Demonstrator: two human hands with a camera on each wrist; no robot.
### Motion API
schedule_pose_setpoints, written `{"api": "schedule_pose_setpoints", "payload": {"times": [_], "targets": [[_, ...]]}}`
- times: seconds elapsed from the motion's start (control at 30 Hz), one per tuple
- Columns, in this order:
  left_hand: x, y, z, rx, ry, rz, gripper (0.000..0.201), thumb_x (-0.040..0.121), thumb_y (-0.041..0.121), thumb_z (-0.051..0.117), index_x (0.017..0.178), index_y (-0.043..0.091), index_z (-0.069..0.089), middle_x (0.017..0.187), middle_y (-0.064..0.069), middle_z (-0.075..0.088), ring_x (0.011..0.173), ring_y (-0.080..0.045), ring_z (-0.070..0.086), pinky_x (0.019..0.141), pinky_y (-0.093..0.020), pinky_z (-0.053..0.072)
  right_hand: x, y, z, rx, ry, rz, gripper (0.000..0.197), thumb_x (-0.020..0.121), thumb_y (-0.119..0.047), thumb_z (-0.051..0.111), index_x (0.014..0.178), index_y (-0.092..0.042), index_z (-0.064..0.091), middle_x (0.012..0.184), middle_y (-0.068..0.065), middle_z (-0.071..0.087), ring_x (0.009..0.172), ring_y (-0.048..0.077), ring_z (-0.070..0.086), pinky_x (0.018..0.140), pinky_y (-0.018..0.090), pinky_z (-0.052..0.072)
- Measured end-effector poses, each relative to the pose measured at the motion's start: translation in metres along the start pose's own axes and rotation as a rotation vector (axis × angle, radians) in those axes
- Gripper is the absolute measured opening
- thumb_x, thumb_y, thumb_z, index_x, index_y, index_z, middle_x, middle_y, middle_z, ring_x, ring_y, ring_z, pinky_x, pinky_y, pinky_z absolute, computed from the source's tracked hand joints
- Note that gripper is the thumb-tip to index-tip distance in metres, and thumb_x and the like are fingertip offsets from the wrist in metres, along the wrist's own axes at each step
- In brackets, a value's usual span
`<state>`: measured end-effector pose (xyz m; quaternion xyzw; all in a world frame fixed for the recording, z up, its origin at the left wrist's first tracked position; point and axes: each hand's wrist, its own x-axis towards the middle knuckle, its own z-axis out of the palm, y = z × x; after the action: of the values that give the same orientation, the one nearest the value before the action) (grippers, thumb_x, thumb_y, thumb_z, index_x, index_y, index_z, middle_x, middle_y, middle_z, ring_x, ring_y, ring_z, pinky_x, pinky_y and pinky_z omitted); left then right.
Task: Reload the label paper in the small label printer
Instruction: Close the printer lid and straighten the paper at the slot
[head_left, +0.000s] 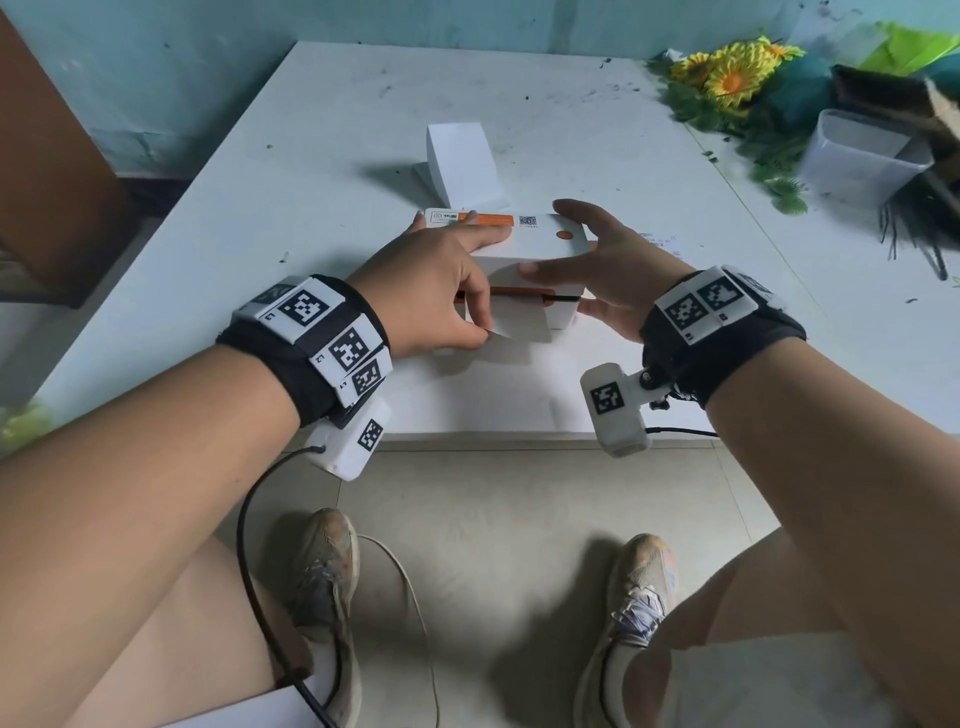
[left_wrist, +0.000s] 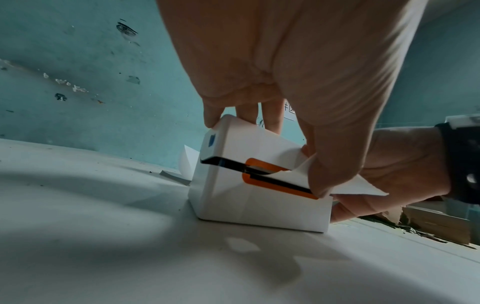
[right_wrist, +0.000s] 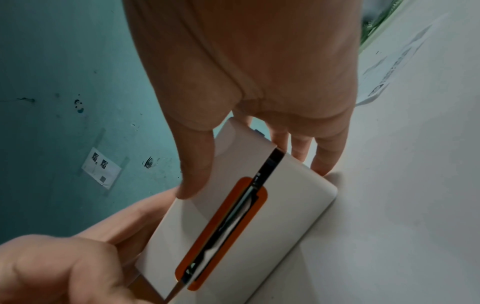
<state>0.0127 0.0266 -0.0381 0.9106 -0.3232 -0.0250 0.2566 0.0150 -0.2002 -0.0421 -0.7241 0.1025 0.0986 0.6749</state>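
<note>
The small white label printer (head_left: 535, 254) with an orange-rimmed front slot (left_wrist: 272, 181) stands on the white table (head_left: 260, 208). My left hand (head_left: 467, 317) pinches the white label paper (head_left: 522, 322) coming out of that slot between thumb and forefinger, and its other fingers lie on the printer's top. In the left wrist view the label paper (left_wrist: 363, 188) bends out under the thumb. My right hand (head_left: 587, 270) holds the printer's right end, thumb (right_wrist: 194, 164) on the top face. A fan-fold stack of label paper (head_left: 462, 161) stands just behind the printer.
Artificial sunflowers (head_left: 732, 73) and a clear plastic tub (head_left: 862, 156) crowd the back right corner. A printed sheet (head_left: 660, 241) lies right of the printer. A brown board (head_left: 52, 156) leans at the left. The table's front edge (head_left: 519, 436) is near my wrists.
</note>
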Motion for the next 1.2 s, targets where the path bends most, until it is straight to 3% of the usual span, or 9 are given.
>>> {"api": "schedule_pose_setpoints", "payload": {"times": [0.23, 0.43, 0.6, 0.7, 0.77, 0.9, 1.03, 1.1, 1.2], "targets": [[0.0, 0.001, -0.002, 0.046, -0.041, 0.012, 0.017, 0.074, 0.012, 0.085, 0.072, 0.027, 0.081, 0.169, 0.004, 0.038, 0.162, -0.017, 0.022, 0.13, -0.06, -0.001, 0.005, 0.004, 0.003, 0.079, 0.044, 0.02, 0.083, 0.069, -0.041, 0.099, 0.144, -0.045, 0.062, 0.135, -0.01, 0.072, 0.128, 0.018, 0.07, 0.122, 0.051, 0.045], [0.005, -0.011, 0.001, -0.003, 0.021, 0.038, 0.013, 0.075, 0.009, 0.084, 0.075, 0.022, 0.083, 0.168, 0.007, 0.04, 0.161, -0.015, 0.024, 0.131, -0.052, -0.004, 0.008, 0.005, 0.007, 0.124, 0.087, -0.032, 0.085, 0.084, -0.031, 0.093, 0.157, -0.037, 0.051, 0.138, -0.009, 0.068, 0.129, 0.02, 0.069, 0.12, 0.045, 0.05], [0.018, -0.018, 0.002, -0.048, 0.033, 0.046, 0.022, 0.075, 0.008, 0.085, 0.072, 0.028, 0.077, 0.167, 0.005, 0.041, 0.161, -0.016, 0.022, 0.129, -0.044, -0.007, 0.021, 0.005, 0.003, 0.161, 0.092, -0.035, 0.101, 0.09, -0.027, 0.089, 0.17, -0.026, 0.028, 0.167, 0.006, 0.045, 0.141, 0.022, 0.058, 0.109, 0.036, 0.055], [0.023, -0.021, 0.004, -0.026, 0.014, 0.05, 0.016, 0.076, 0.009, 0.085, 0.072, 0.023, 0.079, 0.169, 0.005, 0.038, 0.163, -0.015, 0.018, 0.13, -0.049, -0.011, 0.032, 0.006, 0.002, 0.182, 0.109, -0.018, 0.126, 0.071, -0.036, 0.1, 0.17, -0.016, 0.025, 0.168, 0.01, 0.046, 0.144, 0.026, 0.057, 0.123, 0.047, 0.047], [0.025, -0.022, 0.003, -0.026, 0.003, 0.037, 0.025, 0.076, 0.008, 0.084, 0.069, 0.03, 0.075, 0.169, 0.004, 0.038, 0.162, -0.015, 0.018, 0.131, -0.054, -0.009, 0.042, 0.008, 0.002, 0.164, 0.105, -0.012, 0.146, 0.048, -0.046, 0.108, 0.165, -0.004, 0.032, 0.158, 0.014, 0.058, 0.135, 0.028, 0.066, 0.113, 0.048, 0.056], [0.03, -0.024, -0.003, -0.07, 0.006, 0.012, 0.034, 0.076, 0.007, 0.083, 0.066, 0.036, 0.069, 0.167, 0.003, 0.041, 0.161, -0.01, 0.02, 0.131, -0.053, -0.009, 0.05, 0.002, 0.006, 0.145, 0.132, -0.019, 0.081, 0.085, -0.032, 0.091, 0.145, 0.004, 0.05, 0.134, 0.017, 0.072, 0.116, 0.029, 0.075, 0.094, 0.043, 0.066], [0.035, -0.028, -0.007, -0.123, 0.018, -0.012, 0.023, 0.077, 0.013, 0.088, 0.071, 0.029, 0.074, 0.165, 0.004, 0.044, 0.16, -0.007, 0.023, 0.129, -0.034, -0.001, 0.062, 0.003, 0.005, 0.112, 0.138, -0.015, 0.12, 0.067, -0.046, 0.099, 0.16, 0.0, 0.038, 0.143, 0.015, 0.067, 0.124, 0.031, 0.072, 0.107, 0.051, 0.06], [0.037, -0.029, -0.012, -0.247, 0.029, -0.029, 0.012, 0.078, 0.022, 0.091, 0.082, 0.02, 0.08, 0.162, 0.003, 0.05, 0.156, -0.003, 0.029, 0.125, -0.024, 0.011, 0.066, 0.002, 0.005, 0.088, 0.15, -0.016, 0.116, 0.067, -0.05, 0.094, 0.157, 0.0, 0.041, 0.142, 0.016, 0.067, 0.123, 0.032, 0.072, 0.106, 0.053, 0.061], [0.043, -0.03, -0.014, -0.445, 0.177, -0.107, 0.015, 0.078, 0.031, 0.088, 0.086, 0.021, 0.079, 0.142, 0.004, 0.068, 0.14, -0.003, 0.054, 0.127, -0.034, 0.031, 0.069, -0.002, 0.005, -0.018, 0.208, 0.02, 0.093, 0.059, -0.061, 0.091, 0.128, -0.005, 0.063, 0.133, 0.016, 0.071, 0.122, 0.037, 0.072, 0.105, 0.058, 0.06]]}}
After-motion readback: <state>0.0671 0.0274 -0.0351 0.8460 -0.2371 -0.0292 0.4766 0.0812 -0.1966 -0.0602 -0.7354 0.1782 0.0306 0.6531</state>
